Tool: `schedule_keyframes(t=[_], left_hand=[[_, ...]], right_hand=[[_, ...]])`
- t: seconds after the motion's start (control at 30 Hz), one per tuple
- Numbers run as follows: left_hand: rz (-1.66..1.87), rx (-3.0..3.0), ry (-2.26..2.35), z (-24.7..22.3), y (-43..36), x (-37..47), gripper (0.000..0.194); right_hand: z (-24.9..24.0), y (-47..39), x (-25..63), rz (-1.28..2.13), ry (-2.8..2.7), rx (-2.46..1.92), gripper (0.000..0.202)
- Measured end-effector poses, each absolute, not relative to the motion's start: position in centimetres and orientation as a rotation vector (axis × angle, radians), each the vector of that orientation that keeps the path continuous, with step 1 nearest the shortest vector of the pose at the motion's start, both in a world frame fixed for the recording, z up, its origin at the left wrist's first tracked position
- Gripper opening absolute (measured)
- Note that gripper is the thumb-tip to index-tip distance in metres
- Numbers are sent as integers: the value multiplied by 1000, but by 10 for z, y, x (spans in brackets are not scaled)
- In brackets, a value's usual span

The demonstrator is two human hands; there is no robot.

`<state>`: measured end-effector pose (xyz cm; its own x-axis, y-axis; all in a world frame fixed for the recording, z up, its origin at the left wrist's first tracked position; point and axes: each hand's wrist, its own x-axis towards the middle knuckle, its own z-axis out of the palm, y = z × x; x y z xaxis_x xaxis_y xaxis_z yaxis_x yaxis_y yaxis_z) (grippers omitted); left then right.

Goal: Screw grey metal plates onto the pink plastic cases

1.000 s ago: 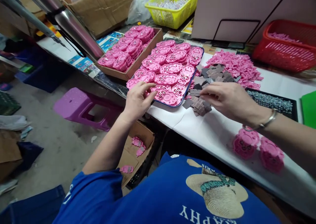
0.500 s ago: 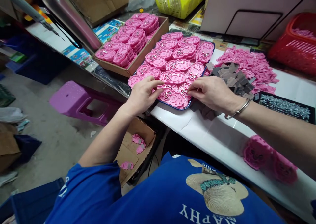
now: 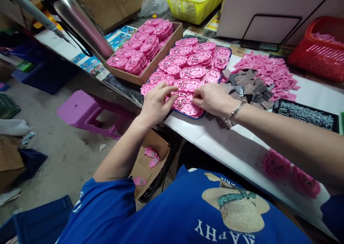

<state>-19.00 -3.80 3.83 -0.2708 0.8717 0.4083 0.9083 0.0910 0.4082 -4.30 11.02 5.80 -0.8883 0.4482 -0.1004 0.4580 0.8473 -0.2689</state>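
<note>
Several pink plastic pieces [image 3: 187, 107] with oval middles and small shiny screws lie in stacked rows on a blue-rimmed tray [image 3: 229, 59]. At the tray's front left is my left hand [image 3: 158, 102]. Its thumb and forefinger are bent toward each other in a loose pinch over the pink pieces; what lies between them is too small to name. My right hand [image 3: 212, 98] reaches over the tray's front right, fingertips pinched close above the same front pieces. Whatever those fingertips hold is hidden. A metal bangle [image 3: 238, 108] circles the right wrist.
Beside the tray lie grey flat squares [image 3: 248, 86] and a heap of small pink parts [image 3: 271, 73]. A black tray of screws [image 3: 306, 115] sits farther right. A wooden box [image 3: 142, 79] of stacked pink pieces stands left, near a steel flask [image 3: 80, 23] and a hanging screwdriver [image 3: 60, 34].
My right hand has moved left, from the tray's right edge to over the front pink pieces. My left hand has stayed nearly in place. The view has shifted slightly.
</note>
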Motion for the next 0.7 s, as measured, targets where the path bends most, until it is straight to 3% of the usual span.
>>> schedule_keyframes(t=[0.23, 0.4, 0.57, 0.7], left_hand=[[-1312, -1614, -2074, 44, -52, -182, 16], [-1439, -1595, -2039, 45, -65, -166, 14], [-1259, -1788, -2130, 35, -58, -156, 17], [-780, -1871, -2297, 32, -40, -152, 26]], right_hand=[[75, 118, -27, -485, 3075, 590, 21], [90, 144, 29, -331, 3200, -141, 25], [86, 148, 88, -208, 3108, -552, 26], [77, 144, 109, -178, 2999, -640, 28]])
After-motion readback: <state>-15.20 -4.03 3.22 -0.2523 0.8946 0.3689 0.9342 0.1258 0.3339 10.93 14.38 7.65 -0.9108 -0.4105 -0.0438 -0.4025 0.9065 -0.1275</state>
